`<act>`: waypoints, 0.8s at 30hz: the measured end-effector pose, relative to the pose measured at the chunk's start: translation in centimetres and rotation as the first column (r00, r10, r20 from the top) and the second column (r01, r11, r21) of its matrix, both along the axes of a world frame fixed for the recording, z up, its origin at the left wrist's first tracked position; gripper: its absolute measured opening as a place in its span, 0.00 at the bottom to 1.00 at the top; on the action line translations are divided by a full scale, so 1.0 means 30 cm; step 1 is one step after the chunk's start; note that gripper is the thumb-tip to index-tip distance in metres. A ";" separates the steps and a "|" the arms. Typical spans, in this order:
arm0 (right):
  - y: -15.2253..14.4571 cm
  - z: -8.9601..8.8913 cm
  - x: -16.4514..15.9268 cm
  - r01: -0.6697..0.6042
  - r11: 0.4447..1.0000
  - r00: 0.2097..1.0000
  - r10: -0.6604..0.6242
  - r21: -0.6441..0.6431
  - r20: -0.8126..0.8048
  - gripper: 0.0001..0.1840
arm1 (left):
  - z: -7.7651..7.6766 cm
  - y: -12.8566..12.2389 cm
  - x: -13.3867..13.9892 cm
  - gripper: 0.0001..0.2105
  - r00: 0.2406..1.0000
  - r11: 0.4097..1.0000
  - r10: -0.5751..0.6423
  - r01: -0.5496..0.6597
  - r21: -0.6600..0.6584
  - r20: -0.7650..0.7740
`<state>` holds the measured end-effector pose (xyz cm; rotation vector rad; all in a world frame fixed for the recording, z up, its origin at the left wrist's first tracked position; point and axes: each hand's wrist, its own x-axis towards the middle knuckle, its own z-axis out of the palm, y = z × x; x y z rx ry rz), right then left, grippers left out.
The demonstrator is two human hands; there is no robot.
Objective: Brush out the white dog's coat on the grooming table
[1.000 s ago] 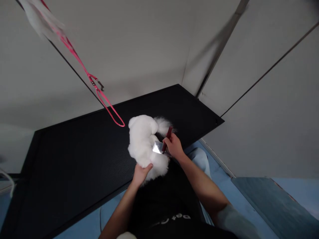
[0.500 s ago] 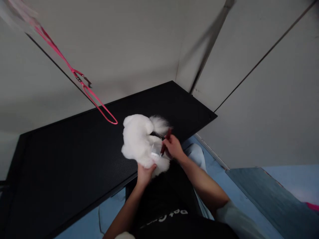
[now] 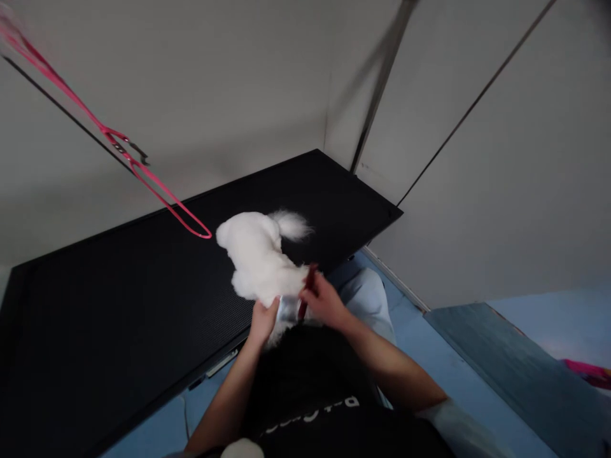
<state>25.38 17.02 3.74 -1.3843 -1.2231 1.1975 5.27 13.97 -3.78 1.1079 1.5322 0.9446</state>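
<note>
The white animal [image 3: 252, 248] lies at the near edge of the black tabletop [image 3: 109, 312], its fluffy tail [image 3: 292, 226] spread toward the far side and its near end close against the black apron [image 3: 315, 375]; the left hand [image 3: 261, 321] holds its near part, thumb laid over the fur; the right hand [image 3: 324, 302] is closed around the dark red handle of a brush [image 3: 309, 283], whose pale, shiny head lies between the two hands at the fur; brushing appears to be under way rather than finished, since the tool is at the coat and the animal is held; the back looks smooth and even, while the tuft beside the brush looks looser, so that part may be what is left, though nothing here shows how much of the coat is done; the left fingers are hidden beneath the fur, and the brush head is blurred, so its contact is probable rather than certain; the animal's face cannot be made out; a pink leash [image 3: 167, 200] hangs apart from it, its upper end cut off at the picture's edge.
</note>
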 end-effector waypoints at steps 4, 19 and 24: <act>-0.016 0.000 0.029 0.261 0.965 0.965 -0.262 -0.014 -0.030 0.13 | 0.009 0.012 0.036 0.25 0.997 0.998 0.055 -0.054 -0.031 0.058; 0.028 -0.080 0.046 0.142 0.989 0.967 -0.148 -0.047 -0.209 0.14 | 0.219 0.138 -0.026 0.17 0.518 0.882 -0.145 0.454 0.127 -0.843; 0.074 -0.115 0.051 0.563 0.823 0.781 -0.560 -0.077 -0.276 0.15 | 0.280 0.425 0.061 0.20 0.228 0.651 -0.360 0.756 -0.069 -0.905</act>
